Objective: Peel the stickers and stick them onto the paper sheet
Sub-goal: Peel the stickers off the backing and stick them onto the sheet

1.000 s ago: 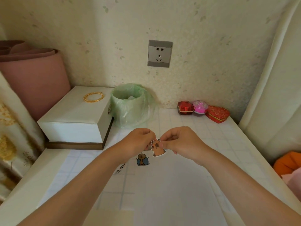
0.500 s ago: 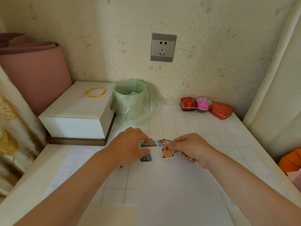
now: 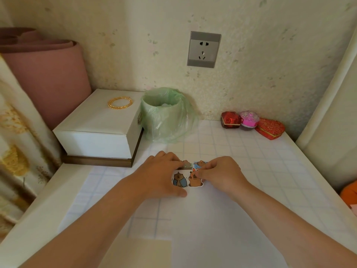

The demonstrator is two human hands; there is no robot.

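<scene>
Two grips meet at the far end of the white paper sheet (image 3: 202, 219) on the table (image 3: 260, 157). On the right, the right grip (image 3: 220, 176) pinches the head of a brown capybara sticker (image 3: 195, 181) between thumb and forefinger, and the sticker lies against the sheet. Just beside it on the left sits a blue-bodied capybara sticker (image 3: 179, 180), framed by the left grip (image 3: 160, 176), whose thumb lies spread on the paper while its fingertips rest on a greyish capybara sticker (image 3: 185, 163). Another blue sticker (image 3: 200, 164) shows just beyond the right fingers. Farther back stand a bin lined with a green bag (image 3: 166, 117), a white box (image 3: 96, 130) with gold bangles (image 3: 120, 103) on top, and a red heart-shaped box (image 3: 270, 128) near the wall.
</scene>
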